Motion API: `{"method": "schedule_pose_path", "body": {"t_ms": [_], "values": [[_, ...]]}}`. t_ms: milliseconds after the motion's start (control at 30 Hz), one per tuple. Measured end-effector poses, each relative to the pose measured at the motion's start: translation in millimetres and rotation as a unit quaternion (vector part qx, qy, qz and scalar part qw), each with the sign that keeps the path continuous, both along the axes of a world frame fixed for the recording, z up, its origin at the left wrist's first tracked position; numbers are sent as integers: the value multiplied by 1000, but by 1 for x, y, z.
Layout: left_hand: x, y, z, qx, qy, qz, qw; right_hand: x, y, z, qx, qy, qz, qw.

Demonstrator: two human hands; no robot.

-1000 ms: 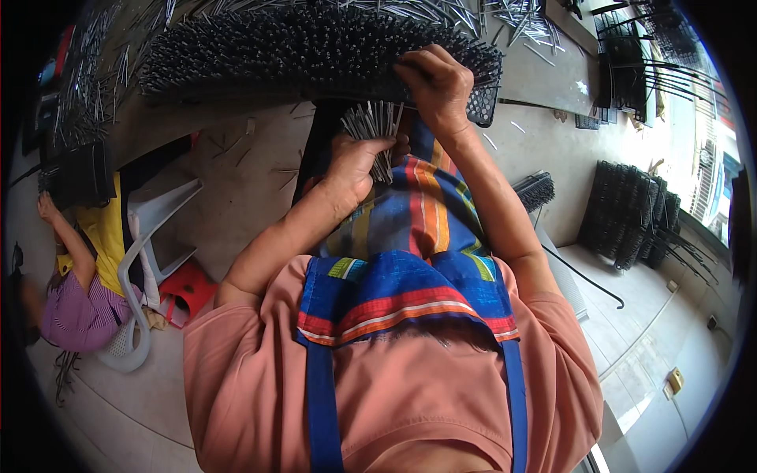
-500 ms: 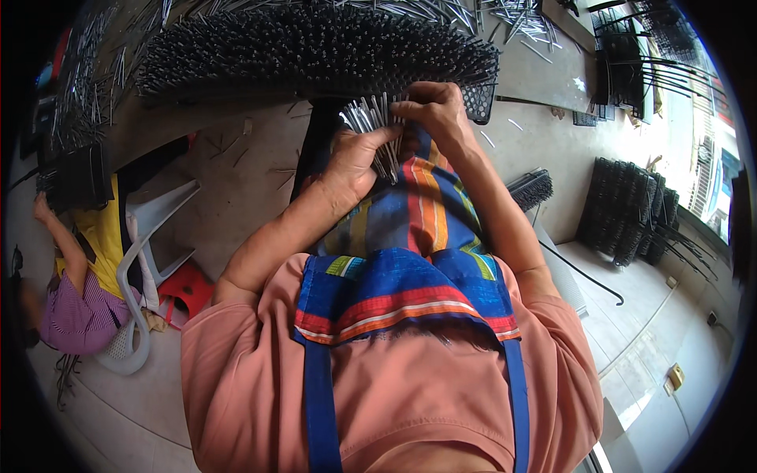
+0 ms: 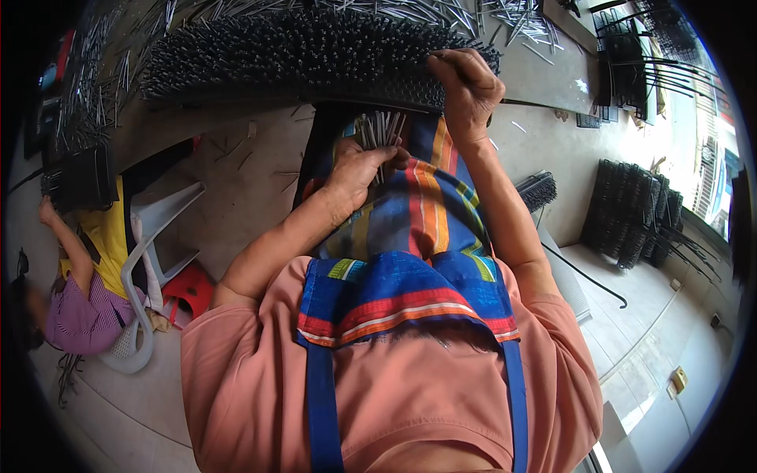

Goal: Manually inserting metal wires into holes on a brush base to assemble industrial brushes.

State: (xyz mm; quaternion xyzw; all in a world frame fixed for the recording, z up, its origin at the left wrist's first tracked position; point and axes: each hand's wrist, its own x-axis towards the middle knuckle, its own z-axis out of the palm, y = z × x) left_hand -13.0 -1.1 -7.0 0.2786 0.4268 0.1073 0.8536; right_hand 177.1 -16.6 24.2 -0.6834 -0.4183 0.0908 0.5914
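Observation:
My left hand (image 3: 356,167) is closed around a bundle of thin metal rods (image 3: 382,129), held over my striped apron (image 3: 430,209). The rods fan out above its fingers. In front of me lies a long black rack (image 3: 374,96), packed with many dark upright rods (image 3: 300,51) and with small holes showing along its near side. My right hand (image 3: 471,94) is raised at the rack's right end, apart from the bundle. Its fingers are pinched together at the rod tips, and whatever they hold is too small to make out.
Loose silver rods (image 3: 520,27) are scattered on the table behind the rack. At left, a person in a purple top (image 3: 87,315) sits by a white plastic chair (image 3: 138,315) and handles a similar black piece (image 3: 83,177). Stacked black racks (image 3: 631,213) stand on the floor at right.
My right hand has left the bundle in my left hand and moved up and right to the rack's right end. The left hand stays nearly in place, with the rods tilted less.

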Motion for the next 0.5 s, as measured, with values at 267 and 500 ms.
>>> {"method": "schedule_pose_path", "body": {"t_ms": [267,500], "values": [[15,3,1,-65,-21,58,996,-8,1,-14,-78,-99,18,992],[18,4,3,-100,-22,87,991,-9,7,-6,-94,-209,-5,973]]}}
